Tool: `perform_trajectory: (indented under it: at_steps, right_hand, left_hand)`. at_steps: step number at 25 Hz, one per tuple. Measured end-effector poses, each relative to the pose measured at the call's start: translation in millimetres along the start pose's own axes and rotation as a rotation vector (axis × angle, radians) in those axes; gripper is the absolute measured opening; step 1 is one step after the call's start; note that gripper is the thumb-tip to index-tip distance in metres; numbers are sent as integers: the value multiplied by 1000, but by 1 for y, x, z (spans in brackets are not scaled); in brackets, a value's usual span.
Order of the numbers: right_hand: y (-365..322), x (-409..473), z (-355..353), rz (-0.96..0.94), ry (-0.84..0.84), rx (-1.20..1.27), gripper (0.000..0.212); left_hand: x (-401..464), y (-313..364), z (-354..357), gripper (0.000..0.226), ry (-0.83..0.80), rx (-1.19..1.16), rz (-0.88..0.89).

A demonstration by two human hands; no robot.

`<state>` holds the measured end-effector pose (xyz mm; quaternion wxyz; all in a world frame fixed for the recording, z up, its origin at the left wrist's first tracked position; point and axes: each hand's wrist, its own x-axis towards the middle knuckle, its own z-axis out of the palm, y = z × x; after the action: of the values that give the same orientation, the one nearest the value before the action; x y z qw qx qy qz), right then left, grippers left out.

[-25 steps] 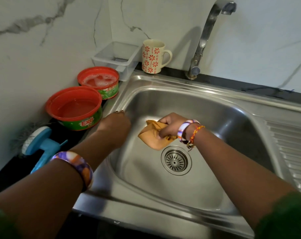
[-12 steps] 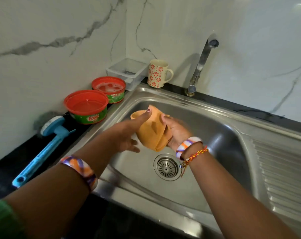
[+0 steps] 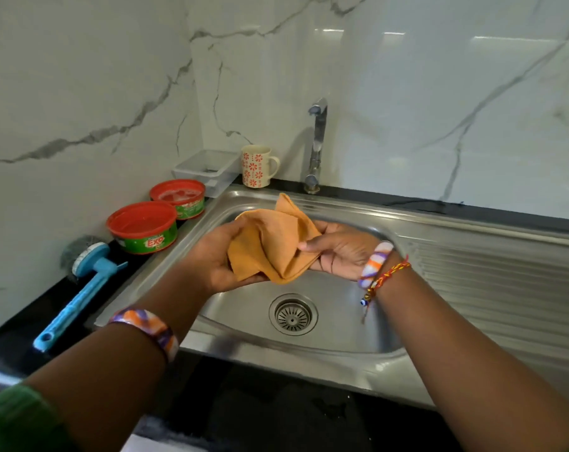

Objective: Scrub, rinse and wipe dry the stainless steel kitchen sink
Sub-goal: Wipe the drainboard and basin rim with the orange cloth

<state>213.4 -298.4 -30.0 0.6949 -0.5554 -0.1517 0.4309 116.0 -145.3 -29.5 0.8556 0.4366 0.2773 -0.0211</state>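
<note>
Both my hands hold an orange cloth (image 3: 270, 243) above the basin of the stainless steel sink (image 3: 338, 324). My left hand (image 3: 216, 259) grips the cloth's left side, with fingers under it and thumb on top. My right hand (image 3: 337, 252) lies palm up and pinches the right side of the cloth with its thumb. The cloth is loosely folded and hangs clear of the basin floor. The round drain (image 3: 293, 314) lies below the hands. The tap (image 3: 317, 148) stands behind the sink with no water running.
Left of the sink stand two red dish-soap tubs (image 3: 142, 227) (image 3: 178, 198), a blue-handled scrub brush (image 3: 81, 288), a clear plastic box (image 3: 208, 169) and a flowered mug (image 3: 256, 166). The ribbed drainboard (image 3: 504, 288) runs to the right. Marble wall behind.
My right hand lifted the cloth off the basin wall. My left hand left the sink rim and took hold of the cloth, now held higher between both hands and opened wider.
</note>
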Motion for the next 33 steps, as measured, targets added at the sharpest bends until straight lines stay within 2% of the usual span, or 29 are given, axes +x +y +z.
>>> perform_trajectory:
  at_steps: [3,4,6,8,10,12,13,15,16,17,18,20,22,23,24,25,27,29,32,33]
  right_hand:
    - [-13,-26,-7,-40,88,40,42]
    - [-19,-32,-8,-55,129,16,45]
    - [-28,-42,-10,-76,210,-14,49]
    - [-33,-47,-14,-94,312,33,45]
    - [-34,-47,-15,-129,439,56,40]
    - [-27,-45,-2,-231,538,-221,22]
    - [-22,-46,9,-289,525,-499,13]
    - [-9,-45,35,-352,346,-1061,19]
    - [-2,-43,45,-365,255,-1235,23]
    - [2,-38,51,-379,210,-1304,23]
    - [4,-35,56,-403,197,-1276,22]
    - [-1,-21,56,-420,265,-958,19]
    - [-7,3,51,-340,482,-615,36]
    - [-7,17,52,-241,543,-469,46]
    - [-7,29,56,-121,519,-301,50]
    - [-8,43,62,-3,429,-129,45]
    - [-14,81,76,86,285,127,17]
    - [-29,129,92,15,346,161,3]
    - [-66,203,113,-115,448,138,19]
    - [-79,226,118,-141,446,75,16]
  left_hand:
    - [-6,-6,9,64,-105,-71,-41]
    - [-5,-7,12,69,-88,-72,-44]
    - [-10,-6,21,59,-37,-13,-24]
    - [-14,-4,28,34,21,153,39]
    - [-16,-5,33,37,46,293,72]
    - [-17,-8,42,35,23,345,85]
    - [-18,-10,48,35,-15,338,85]
    - [-17,-9,55,44,-74,250,79]
    - [-14,-6,55,46,-68,203,80]
    - [-12,-3,53,43,-41,184,86]
    - [-11,2,50,37,-16,182,85]
    - [-8,15,36,25,29,170,82]
    - [0,36,18,37,105,89,82]
    - [4,48,10,42,134,69,89]
    - [8,61,4,44,141,59,98]
    - [12,74,-2,43,136,60,108]
    - [27,106,-14,42,152,69,142]
    - [47,140,-28,37,158,99,186]
    - [77,192,-49,22,208,155,265]
    - [86,206,-55,17,257,200,292]
